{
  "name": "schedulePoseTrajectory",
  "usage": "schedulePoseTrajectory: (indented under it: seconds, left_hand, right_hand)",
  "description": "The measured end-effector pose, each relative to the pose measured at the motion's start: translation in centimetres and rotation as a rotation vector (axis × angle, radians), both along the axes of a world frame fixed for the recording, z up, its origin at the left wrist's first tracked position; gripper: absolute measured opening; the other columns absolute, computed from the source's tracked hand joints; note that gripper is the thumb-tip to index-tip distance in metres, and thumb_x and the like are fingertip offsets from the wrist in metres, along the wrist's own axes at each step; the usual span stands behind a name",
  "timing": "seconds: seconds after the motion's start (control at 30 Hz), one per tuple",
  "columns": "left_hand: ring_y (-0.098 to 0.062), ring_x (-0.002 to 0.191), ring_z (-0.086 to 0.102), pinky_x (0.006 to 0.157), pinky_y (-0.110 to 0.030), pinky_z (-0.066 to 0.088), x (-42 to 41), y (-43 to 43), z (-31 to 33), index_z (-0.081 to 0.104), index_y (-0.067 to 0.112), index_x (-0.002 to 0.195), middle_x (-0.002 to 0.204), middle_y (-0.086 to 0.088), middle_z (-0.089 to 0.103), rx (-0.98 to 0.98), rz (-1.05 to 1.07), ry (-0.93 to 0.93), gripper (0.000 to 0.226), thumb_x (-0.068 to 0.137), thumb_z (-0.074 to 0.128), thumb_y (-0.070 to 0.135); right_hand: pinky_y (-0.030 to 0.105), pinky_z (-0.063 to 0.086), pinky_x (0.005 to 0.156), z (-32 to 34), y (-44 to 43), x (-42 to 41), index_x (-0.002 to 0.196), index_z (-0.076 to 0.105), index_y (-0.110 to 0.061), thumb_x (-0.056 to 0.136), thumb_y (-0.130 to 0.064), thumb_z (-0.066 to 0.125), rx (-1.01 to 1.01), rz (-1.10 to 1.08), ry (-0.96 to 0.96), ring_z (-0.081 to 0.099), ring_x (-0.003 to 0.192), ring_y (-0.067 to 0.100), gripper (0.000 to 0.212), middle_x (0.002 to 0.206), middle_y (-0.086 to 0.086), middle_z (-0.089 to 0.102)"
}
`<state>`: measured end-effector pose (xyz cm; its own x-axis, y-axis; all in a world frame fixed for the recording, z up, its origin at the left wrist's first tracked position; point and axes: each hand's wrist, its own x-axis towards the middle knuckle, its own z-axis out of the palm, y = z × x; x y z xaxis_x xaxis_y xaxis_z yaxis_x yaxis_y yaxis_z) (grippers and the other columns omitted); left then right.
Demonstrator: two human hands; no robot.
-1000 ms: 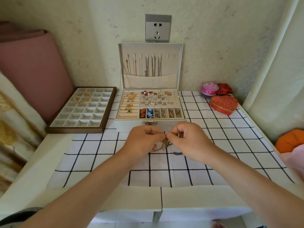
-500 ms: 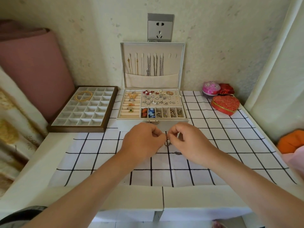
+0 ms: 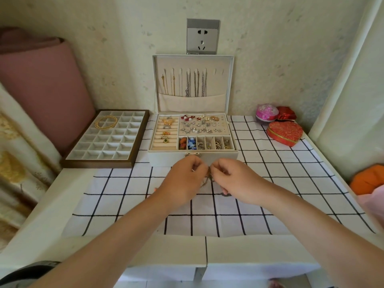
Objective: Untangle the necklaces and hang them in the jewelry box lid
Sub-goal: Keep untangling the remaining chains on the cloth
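I see the checked cloth (image 3: 270,204) covering the table, and the box (image 3: 218,159) stands at its far edge, middle. Its lid (image 3: 228,80) is upright against the wall. Chains (image 3: 195,84) already hang across the lid's left and middle, and the slots at its right (image 3: 218,71) look free to me.

My left hand (image 3: 182,181) and right hand (image 3: 236,181) meet just in front of the box, above the cloth. Their curled fingertips both pinch the tangle (image 3: 209,177). It sits between them, right of the left hand and left of the right, so neither hand is nearer. It hangs mostly downward from the pinch, with a loop drooping toward the cloth.

I judge that the coming move is a sideways pull, hands apart, across that hanging line. The lid lies straight beyond the tangle, further away and higher. A small dark chain (image 3: 225,194) lies on the cloth, just below my right hand; I cannot tell whether it joins the tangle.

Against half a second ago, both hands stay in the same spot with the same pinch, their fingertips a little closer together. The lid shows the same hung chains.
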<state>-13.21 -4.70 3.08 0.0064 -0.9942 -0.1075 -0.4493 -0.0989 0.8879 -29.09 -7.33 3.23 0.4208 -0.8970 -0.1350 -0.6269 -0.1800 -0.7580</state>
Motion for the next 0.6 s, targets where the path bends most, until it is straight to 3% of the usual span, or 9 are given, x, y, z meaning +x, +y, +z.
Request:
schedulePoseTrajectory:
  seconds: [0.07,0.17,0.23,0.3,0.4,0.5,0.6]
  left_hand:
    - [-0.012,0.064,0.047,0.065,-0.03,0.041,0.1,-0.1,0.0,0.057,0.015,0.08,0.07,0.001,0.054,0.037,-0.012,0.008,0.019,0.097,0.05,0.018]
    - [-0.015,0.071,0.052,0.074,-0.035,0.045,0.3,-0.2,0.3,0.061,0.014,0.08,0.076,-0.004,0.06,0.108,-0.12,-0.019,0.022,0.097,0.048,0.02]
    - [-0.017,0.081,0.058,0.086,-0.038,0.05,0.3,-0.1,0.3,0.066,0.013,0.088,0.088,-0.007,0.067,0.173,-0.201,-0.029,0.021,0.098,0.05,0.024]
    - [-0.015,0.082,0.058,0.087,-0.038,0.051,0.2,0.1,0.2,0.066,0.013,0.091,0.089,-0.005,0.066,0.18,-0.209,-0.014,0.019,0.097,0.052,0.024]
    - [-0.013,0.078,0.055,0.075,-0.028,0.045,0.2,0.1,0.4,0.064,0.018,0.092,0.086,0.006,0.061,0.029,-0.088,-0.047,0.013,0.096,0.052,0.022]
    - [-0.002,0.084,0.058,0.073,-0.013,0.046,0.4,0.1,0.9,0.064,0.027,0.104,0.097,0.014,0.064,-0.124,-0.041,0.039,0.009,0.097,0.058,0.025]
    - [-0.002,0.091,0.066,0.089,-0.024,0.052,0.4,0.2,1.0,0.072,0.025,0.106,0.096,0.012,0.073,-0.217,-0.116,0.07,0.016,0.091,0.069,0.021]
  right_hand:
    - [0.021,0.047,0.055,0.1,-0.2,-0.1,0.093,0.063,-0.007,0.101,-0.027,0.049,0.045,-0.016,-0.04,0.052,0.054,0.005,0.025,0.066,-0.004,0.055]
    - [0.023,0.04,0.051,-0.1,-0.7,-0.3,0.093,0.06,0.003,0.1,-0.022,0.05,0.157,-0.171,-0.301,0.049,0.052,0.01,0.029,0.073,0.004,0.055]
    - [0.028,0.037,0.055,0.0,-0.9,-0.4,0.093,0.061,0.001,0.101,-0.024,0.049,0.226,-0.223,-0.45,0.046,0.051,0.015,0.029,0.079,0.012,0.053]
    - [0.032,0.036,0.059,0.2,-1.0,-0.5,0.089,0.06,-0.006,0.102,-0.025,0.048,0.248,-0.211,-0.477,0.044,0.051,0.017,0.025,0.079,0.017,0.05]
    - [0.032,0.035,0.057,0.7,-0.9,-0.5,0.087,0.057,-0.009,0.102,-0.021,0.047,0.286,-0.177,-0.505,0.044,0.05,0.016,0.022,0.075,0.01,0.052]
    - [0.031,0.035,0.056,1.2,-0.7,-0.6,0.089,0.058,-0.007,0.102,-0.017,0.044,0.266,-0.108,-0.473,0.044,0.05,0.014,0.021,0.071,0.005,0.05]
    - [0.03,0.033,0.056,1.6,-0.4,-0.7,0.091,0.06,0.002,0.103,-0.017,0.043,0.233,-0.058,-0.436,0.042,0.053,0.014,0.028,0.067,-0.001,0.048]
